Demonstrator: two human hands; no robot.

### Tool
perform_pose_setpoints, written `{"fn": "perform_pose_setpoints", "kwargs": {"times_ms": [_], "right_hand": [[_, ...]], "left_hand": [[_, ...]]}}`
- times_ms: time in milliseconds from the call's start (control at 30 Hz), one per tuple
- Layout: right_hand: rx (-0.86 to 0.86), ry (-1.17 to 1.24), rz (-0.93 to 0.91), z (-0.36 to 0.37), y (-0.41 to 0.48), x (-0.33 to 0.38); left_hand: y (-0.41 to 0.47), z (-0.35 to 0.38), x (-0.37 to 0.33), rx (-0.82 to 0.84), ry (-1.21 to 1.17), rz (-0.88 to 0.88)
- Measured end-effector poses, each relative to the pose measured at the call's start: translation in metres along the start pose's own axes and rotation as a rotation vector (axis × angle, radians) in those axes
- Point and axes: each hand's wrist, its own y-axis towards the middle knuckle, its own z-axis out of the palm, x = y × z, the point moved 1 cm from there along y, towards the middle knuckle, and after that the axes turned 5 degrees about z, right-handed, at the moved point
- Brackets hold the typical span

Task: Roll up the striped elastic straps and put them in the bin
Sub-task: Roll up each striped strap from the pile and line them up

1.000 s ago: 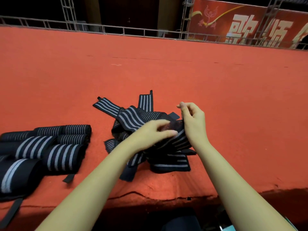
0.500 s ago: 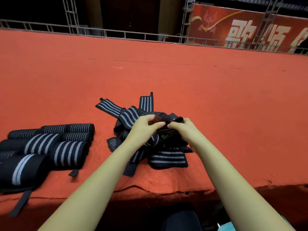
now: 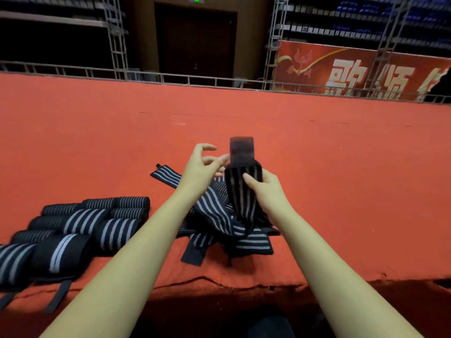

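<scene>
A: Where's the striped elastic strap (image 3: 244,189)?

B: Lifted upright above the pile of loose straps (image 3: 214,223), near the middle. Its plain dark end (image 3: 241,150) sticks up, and the striped length hangs down into the pile.

A: Who has hold of it?

B: The right hand (image 3: 268,193), with the thumb pressed on the near face and the fingers wrapped behind. The left hand (image 3: 202,167) is just beside the strap's left edge, its fingers loosely curled and holding nothing. I can't tell whether a fingertip touches the strap.

A: And around that?

B: Rolled straps (image 3: 97,220) lie in rows to the left, all on the red carpeted stage (image 3: 341,167). A metal rail (image 3: 170,79) edges the far side, with 1 red banner (image 3: 353,69) at far right.
</scene>
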Motion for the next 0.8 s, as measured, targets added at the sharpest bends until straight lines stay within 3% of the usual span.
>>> {"fn": "perform_pose_setpoints", "kwargs": {"times_ms": [167, 300, 600, 700, 800], "right_hand": [[-0.026, 0.205, -0.040, -0.005, 0.009, 0.050], [-0.021, 0.330, -0.114, -0.001, 0.014, 0.100], [0.150, 0.530, -0.179, 0.019, -0.002, 0.161], [0.135, 0.495, -0.168, 0.018, -0.011, 0.164], [0.101, 0.498, -0.178, 0.011, -0.014, 0.168]], "left_hand": [[-0.016, -0.010, -0.004, 0.312, 0.200, -0.046], [-0.029, -0.012, -0.020, 0.414, 0.225, -0.057], [-0.030, -0.029, -0.057, 0.166, 0.169, 0.102], [-0.030, -0.038, -0.055, 0.219, 0.343, 0.138], [-0.047, -0.044, -0.061, 0.327, 0.155, 0.079]]}}
